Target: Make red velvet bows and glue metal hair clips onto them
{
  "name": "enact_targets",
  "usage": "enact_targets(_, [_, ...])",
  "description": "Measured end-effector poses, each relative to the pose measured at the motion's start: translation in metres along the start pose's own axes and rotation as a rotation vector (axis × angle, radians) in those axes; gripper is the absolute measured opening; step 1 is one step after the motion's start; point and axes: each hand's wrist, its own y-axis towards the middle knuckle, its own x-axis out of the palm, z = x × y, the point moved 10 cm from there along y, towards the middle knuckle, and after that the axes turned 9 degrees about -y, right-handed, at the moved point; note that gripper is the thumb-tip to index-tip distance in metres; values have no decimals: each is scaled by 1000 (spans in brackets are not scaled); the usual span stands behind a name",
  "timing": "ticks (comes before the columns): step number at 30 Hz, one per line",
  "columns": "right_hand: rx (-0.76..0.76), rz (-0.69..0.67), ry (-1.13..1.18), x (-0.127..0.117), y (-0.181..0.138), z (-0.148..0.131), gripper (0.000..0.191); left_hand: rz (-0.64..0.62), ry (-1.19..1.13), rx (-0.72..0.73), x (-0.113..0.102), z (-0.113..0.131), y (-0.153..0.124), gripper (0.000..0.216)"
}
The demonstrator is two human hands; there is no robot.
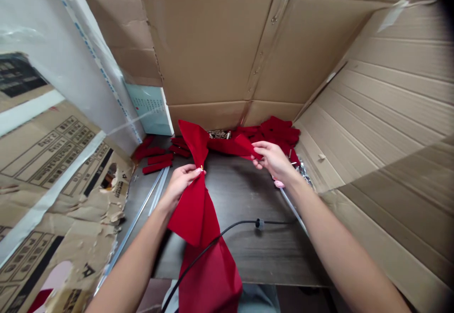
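A large red fabric bow [193,204] is held above the dark table. My left hand [182,180] pinches it at its gathered middle, where a small gold-coloured fastening shows. One wide loop rises above that pinch, and long tails hang down past the table's front edge. With fingers closed, my right hand [267,157] grips a red fabric strip [229,146] that stretches leftward to the bow's middle. Whether the strip is part of the bow I cannot tell. A black cable [230,228] crosses in front of the hanging tails.
Folded red fabric pieces [158,160] lie at the back left, and more red fabric [280,131] is heaped at the back right. Between them sits a pile of small metallic pieces [220,134]. Cardboard walls [220,43] enclose the table [244,251]. Thin rods [136,218] lie left.
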Motion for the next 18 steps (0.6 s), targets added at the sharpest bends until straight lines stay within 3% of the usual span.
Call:
enact_targets(4, [-48,-217,374,62,-25,-9,36,-24,-105,35,1,2,-1,38])
enact_targets(7, [-42,-314,529,91,-34,-2,36,-80,-135,72,6,2,-4,36])
enact_targets(11, [-31,-329,492,107,-42,10,30,-127,-49,134,17,3,-10,35])
enact_targets(18, [-45,-335,436,109,-59,1,33,-57,165,244,27,7,-14,28])
